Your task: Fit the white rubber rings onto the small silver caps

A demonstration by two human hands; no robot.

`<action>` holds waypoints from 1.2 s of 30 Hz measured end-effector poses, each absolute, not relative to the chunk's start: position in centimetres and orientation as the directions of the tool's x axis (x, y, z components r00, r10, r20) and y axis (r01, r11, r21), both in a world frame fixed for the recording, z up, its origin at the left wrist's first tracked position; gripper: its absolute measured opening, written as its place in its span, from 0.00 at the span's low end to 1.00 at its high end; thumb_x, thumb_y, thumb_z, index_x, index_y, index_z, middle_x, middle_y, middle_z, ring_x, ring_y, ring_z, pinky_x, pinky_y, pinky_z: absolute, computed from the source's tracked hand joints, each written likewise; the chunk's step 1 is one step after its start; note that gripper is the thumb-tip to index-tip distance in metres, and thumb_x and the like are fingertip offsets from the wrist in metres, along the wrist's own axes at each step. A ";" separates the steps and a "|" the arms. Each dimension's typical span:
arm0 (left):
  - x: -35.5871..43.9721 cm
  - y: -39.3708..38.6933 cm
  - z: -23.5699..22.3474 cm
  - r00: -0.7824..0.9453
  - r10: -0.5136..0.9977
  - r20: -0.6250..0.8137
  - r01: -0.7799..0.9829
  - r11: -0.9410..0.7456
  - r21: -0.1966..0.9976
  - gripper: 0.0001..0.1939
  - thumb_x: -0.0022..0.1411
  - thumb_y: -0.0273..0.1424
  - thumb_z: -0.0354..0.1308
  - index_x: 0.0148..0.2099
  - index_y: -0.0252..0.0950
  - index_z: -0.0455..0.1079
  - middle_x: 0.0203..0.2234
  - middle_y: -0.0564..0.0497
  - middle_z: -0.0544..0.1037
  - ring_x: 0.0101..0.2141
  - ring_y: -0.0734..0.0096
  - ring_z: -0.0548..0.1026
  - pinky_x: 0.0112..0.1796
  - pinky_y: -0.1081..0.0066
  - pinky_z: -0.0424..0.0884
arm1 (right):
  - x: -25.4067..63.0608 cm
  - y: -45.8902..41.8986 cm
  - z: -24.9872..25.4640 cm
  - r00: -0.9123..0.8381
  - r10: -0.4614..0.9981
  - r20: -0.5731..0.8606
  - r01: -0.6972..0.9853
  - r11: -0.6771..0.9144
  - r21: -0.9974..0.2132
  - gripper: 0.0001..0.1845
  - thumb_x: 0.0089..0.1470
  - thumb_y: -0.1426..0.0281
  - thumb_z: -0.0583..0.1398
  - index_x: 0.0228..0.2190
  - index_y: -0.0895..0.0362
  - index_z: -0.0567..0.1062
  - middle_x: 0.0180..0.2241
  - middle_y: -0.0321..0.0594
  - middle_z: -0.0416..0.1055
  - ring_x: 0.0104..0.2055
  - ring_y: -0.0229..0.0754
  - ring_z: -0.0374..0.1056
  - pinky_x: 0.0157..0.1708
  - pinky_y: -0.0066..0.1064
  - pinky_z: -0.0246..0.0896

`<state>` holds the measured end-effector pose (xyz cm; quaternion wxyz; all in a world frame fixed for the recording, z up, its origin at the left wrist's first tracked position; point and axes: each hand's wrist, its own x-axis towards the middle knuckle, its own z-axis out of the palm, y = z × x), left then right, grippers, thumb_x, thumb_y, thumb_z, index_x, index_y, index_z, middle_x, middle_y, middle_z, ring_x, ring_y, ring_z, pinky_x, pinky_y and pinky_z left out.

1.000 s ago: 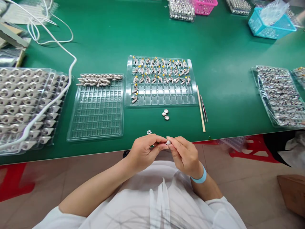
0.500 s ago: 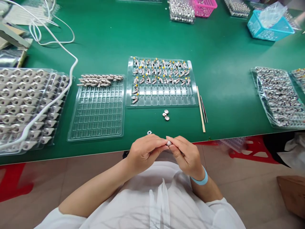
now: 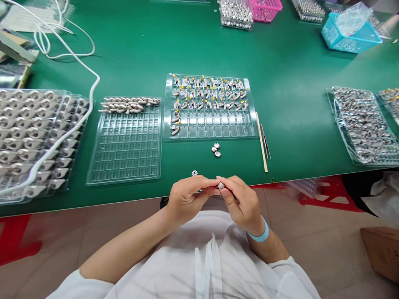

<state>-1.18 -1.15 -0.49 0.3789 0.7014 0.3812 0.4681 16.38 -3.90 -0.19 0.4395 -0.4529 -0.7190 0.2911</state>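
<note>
Left hand [image 3: 187,197], right hand [image 3: 244,203], joint grip pinching a small, apparently metallic part [image 3: 220,186]

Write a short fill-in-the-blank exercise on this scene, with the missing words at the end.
1. The left hand and right hand hold a small part between their ____.
2. The wristband is light ____.
3. The tweezers lie beside a wooden ____.
4. Nearer the person than the tray lie ____ small round parts, clustered.

Missing words: fingertips; blue; stick; three.
</note>
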 end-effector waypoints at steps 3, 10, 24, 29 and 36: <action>-1.1 -1.3 -0.6 0.281 0.902 0.328 0.115 -0.371 0.921 0.10 0.61 0.24 0.62 0.45 0.38 0.78 0.30 0.49 0.83 0.27 0.72 0.79 0.30 0.74 0.76 | 16.1 -4.0 0.1 -0.144 0.918 0.369 0.378 0.395 -0.837 0.16 0.61 0.78 0.55 0.49 0.57 0.73 0.35 0.43 0.75 0.35 0.39 0.71 0.34 0.31 0.71; -1.1 -1.1 -1.1 0.302 0.874 0.380 -0.026 -0.391 0.920 0.14 0.60 0.22 0.62 0.47 0.39 0.79 0.31 0.47 0.83 0.30 0.68 0.80 0.31 0.69 0.78 | 16.1 -4.2 -0.2 -0.165 0.856 0.489 0.482 0.503 -0.717 0.18 0.60 0.79 0.56 0.50 0.58 0.73 0.35 0.46 0.75 0.33 0.40 0.71 0.31 0.32 0.72; -1.1 -1.7 -1.1 0.265 0.952 0.153 -0.172 -0.109 0.979 0.09 0.58 0.24 0.65 0.42 0.37 0.80 0.30 0.48 0.83 0.29 0.70 0.80 0.31 0.73 0.79 | 16.1 -4.3 0.1 -0.238 0.869 0.433 0.432 0.494 -0.754 0.20 0.62 0.77 0.53 0.55 0.58 0.67 0.39 0.47 0.73 0.37 0.42 0.70 0.36 0.35 0.72; -1.0 -1.7 -1.0 0.265 0.956 0.122 -0.243 -0.056 0.968 0.10 0.56 0.24 0.67 0.41 0.38 0.80 0.29 0.49 0.83 0.29 0.70 0.80 0.31 0.73 0.80 | 15.9 -4.3 0.2 -0.191 0.880 0.435 0.405 0.474 -0.782 0.18 0.62 0.77 0.53 0.52 0.58 0.70 0.35 0.44 0.73 0.34 0.40 0.69 0.33 0.32 0.71; -1.2 -1.8 -0.4 0.322 0.942 -0.090 -0.194 0.159 0.968 0.15 0.54 0.31 0.70 0.45 0.36 0.79 0.32 0.47 0.84 0.32 0.64 0.83 0.35 0.69 0.83 | 16.2 -4.4 -0.4 -0.172 0.859 0.482 0.455 0.503 -0.735 0.15 0.61 0.75 0.55 0.49 0.57 0.72 0.30 0.41 0.71 0.28 0.38 0.66 0.27 0.30 0.68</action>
